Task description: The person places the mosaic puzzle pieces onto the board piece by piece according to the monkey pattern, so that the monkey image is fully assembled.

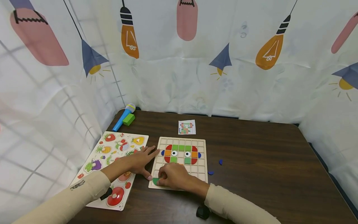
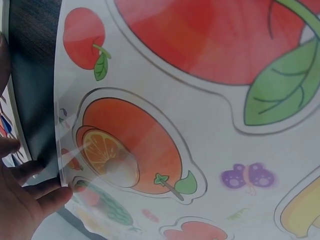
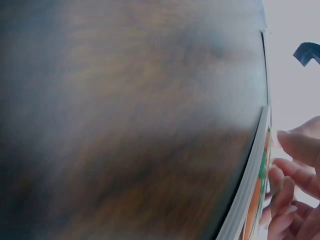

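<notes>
A square grid board (image 1: 180, 141) lies mid-table, bearing a face-like pattern of red, green and orange pieces with two eye pieces and blue side pieces. My left hand (image 1: 141, 160) spreads its fingers at the board's left edge, thumb near the lower corner; in the left wrist view its fingers (image 2: 42, 192) are extended. With bent fingers, my right hand (image 1: 174, 175) reaches over the lower rows, fingertips beside a green rounded piece (image 1: 155, 181) in the corner. In the right wrist view these fingers (image 3: 300, 175) meet low over the board; whether they pinch a piece is hidden.
A fruit-picture board (image 1: 139, 136) lies to the left, under my left forearm. Behind it are a blue toy microphone (image 1: 121, 119) and a green block (image 1: 129, 119). A pattern card (image 1: 187, 127) lies beyond the grid. Two blue pieces (image 1: 220, 162) sit right of it.
</notes>
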Motion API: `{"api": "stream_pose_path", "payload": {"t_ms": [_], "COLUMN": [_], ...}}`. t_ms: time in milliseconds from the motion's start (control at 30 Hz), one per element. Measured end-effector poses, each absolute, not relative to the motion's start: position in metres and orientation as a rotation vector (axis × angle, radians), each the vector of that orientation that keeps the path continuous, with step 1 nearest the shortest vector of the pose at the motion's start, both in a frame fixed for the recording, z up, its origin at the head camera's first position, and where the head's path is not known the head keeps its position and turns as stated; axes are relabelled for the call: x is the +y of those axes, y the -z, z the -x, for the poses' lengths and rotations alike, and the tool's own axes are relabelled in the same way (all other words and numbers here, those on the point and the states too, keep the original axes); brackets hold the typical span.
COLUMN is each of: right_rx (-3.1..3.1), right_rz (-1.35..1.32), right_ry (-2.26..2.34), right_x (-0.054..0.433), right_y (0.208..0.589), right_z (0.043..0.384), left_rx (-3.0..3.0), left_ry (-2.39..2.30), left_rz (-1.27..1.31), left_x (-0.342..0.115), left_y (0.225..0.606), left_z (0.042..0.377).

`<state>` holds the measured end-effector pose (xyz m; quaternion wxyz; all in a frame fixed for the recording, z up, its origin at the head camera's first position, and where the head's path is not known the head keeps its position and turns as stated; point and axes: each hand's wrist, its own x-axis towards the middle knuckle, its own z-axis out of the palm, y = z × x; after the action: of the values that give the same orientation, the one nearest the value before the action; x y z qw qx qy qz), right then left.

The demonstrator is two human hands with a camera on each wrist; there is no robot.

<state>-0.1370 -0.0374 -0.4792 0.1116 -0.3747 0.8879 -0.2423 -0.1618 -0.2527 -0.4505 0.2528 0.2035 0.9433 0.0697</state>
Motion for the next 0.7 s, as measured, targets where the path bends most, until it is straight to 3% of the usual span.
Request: {"api": "stream_pose_path", "payload": {"t_ms": [233, 700], "right_rx": [2.553, 2.538], "right_rz": [1.133, 1.050], "right_ry": [0.815, 0.942], "right_x": [-0.004, 0.113], "right_y": [0.474, 0.470], "right_z": [0.153, 0.188], "left_rx": [2.549, 2.545], "left_ry": [-0.210, -0.211], "left_rz": [-0.533, -0.512], "left_x": [-0.252, -0.250], "left_y": [0.450, 0.449], "left_z": [0.162, 0.161]}}
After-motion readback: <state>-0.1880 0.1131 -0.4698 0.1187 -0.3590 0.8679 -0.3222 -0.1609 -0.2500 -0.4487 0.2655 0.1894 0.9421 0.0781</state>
